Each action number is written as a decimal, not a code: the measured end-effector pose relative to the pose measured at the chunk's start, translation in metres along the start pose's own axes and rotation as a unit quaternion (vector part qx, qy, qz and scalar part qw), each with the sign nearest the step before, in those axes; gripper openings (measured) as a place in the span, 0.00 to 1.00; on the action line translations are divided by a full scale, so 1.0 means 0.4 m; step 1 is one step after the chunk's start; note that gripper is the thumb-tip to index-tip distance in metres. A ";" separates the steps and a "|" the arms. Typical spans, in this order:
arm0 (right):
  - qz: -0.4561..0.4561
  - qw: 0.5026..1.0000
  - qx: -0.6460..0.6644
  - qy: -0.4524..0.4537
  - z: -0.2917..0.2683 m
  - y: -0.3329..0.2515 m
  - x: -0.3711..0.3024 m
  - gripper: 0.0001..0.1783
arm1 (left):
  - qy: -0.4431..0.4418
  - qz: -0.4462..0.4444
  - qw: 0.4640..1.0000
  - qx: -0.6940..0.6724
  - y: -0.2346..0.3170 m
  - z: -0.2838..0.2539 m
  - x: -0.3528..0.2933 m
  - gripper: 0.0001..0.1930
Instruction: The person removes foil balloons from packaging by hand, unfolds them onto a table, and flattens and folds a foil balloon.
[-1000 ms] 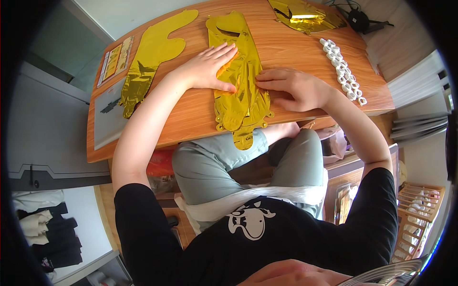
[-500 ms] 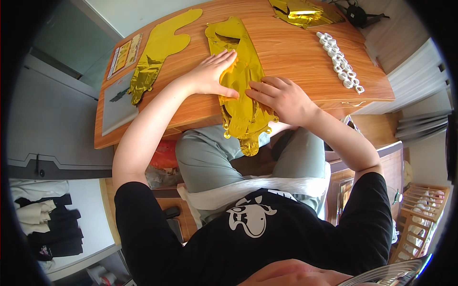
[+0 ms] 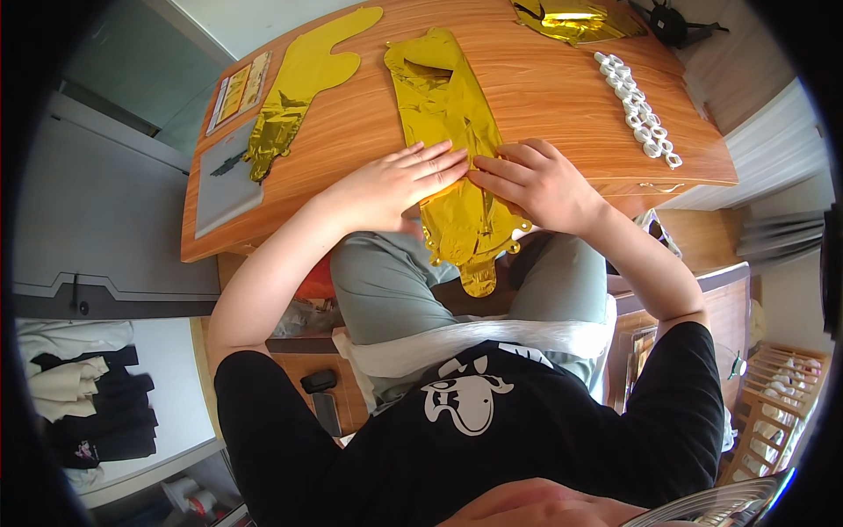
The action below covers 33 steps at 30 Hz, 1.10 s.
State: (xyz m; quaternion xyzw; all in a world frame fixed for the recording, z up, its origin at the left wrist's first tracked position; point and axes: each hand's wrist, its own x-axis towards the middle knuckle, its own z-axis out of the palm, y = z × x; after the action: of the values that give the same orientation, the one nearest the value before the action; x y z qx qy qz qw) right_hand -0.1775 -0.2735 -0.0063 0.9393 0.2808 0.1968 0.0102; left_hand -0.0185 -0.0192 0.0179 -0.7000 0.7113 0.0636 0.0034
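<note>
A flat, uninflated gold foil balloon (image 3: 450,114) lies lengthwise on the wooden table, wrinkled and with a fold at its far end. Its near end, with small round tabs, hangs over the table's front edge above my lap. My left hand (image 3: 395,189) lies across the balloon's left side near that edge, fingers stretched out and together, thumb low by the edge. From the right, my right hand (image 3: 549,186) rests on the foil, its fingers extended and nearly meeting the left fingertips. The right thumb is hidden.
Another flat gold foil balloon (image 3: 307,75) lies at the left beside a printed card (image 3: 239,92) and a grey translucent sheet (image 3: 224,198). More gold foil (image 3: 584,22) and a black device (image 3: 672,25) are at the back right. White rings (image 3: 637,110) lie in rows at the right.
My left hand has slid toward me along the foil, down to the table's front edge, closer to the right hand. My right hand stays on the foil's right side. The view has shifted slightly.
</note>
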 end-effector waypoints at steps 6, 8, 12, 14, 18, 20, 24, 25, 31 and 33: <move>0.079 0.985 0.118 0.096 0.032 -0.001 -0.022 0.37 | 0.046 0.003 0.999 0.025 -0.007 0.035 -0.002 0.43; 0.104 0.975 0.166 0.109 0.036 0.004 -0.031 0.32 | 0.059 0.008 0.998 0.015 -0.008 0.036 -0.003 0.41; 0.094 0.974 0.170 0.119 0.046 0.016 -0.040 0.21 | 0.074 0.004 0.997 -0.034 -0.010 0.031 -0.006 0.39; 0.076 0.977 0.159 0.124 0.049 0.016 -0.041 0.19 | 0.069 0.007 0.997 -0.020 -0.010 0.032 -0.007 0.40; 0.078 0.976 0.165 0.120 0.040 0.018 -0.037 0.18 | 0.080 0.010 0.997 -0.020 -0.011 0.036 -0.006 0.40; 0.037 0.980 0.115 0.159 0.040 0.022 -0.032 0.16 | 0.084 0.008 0.996 -0.022 -0.010 0.038 -0.004 0.38; 0.004 0.983 0.095 0.154 0.044 0.032 -0.037 0.17 | 0.087 0.005 0.996 -0.032 -0.007 0.037 -0.003 0.37; 0.007 0.983 0.106 0.150 0.042 0.030 -0.037 0.18 | 0.086 0.005 0.996 -0.033 -0.007 0.037 -0.002 0.37; 0.049 0.984 0.132 0.110 0.022 0.010 -0.021 0.25 | 0.077 0.006 0.997 -0.008 -0.005 0.034 -0.006 0.36; 0.059 0.985 0.128 0.102 0.022 0.012 -0.017 0.26 | 0.075 0.005 0.997 -0.008 -0.004 0.035 -0.005 0.36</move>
State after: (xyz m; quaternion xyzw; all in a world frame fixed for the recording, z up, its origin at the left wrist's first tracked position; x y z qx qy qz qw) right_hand -0.1769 -0.2805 -0.0165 0.9229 0.2473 0.2538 -0.1508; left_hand -0.0179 -0.0158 0.0041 -0.6989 0.7129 0.0162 -0.0558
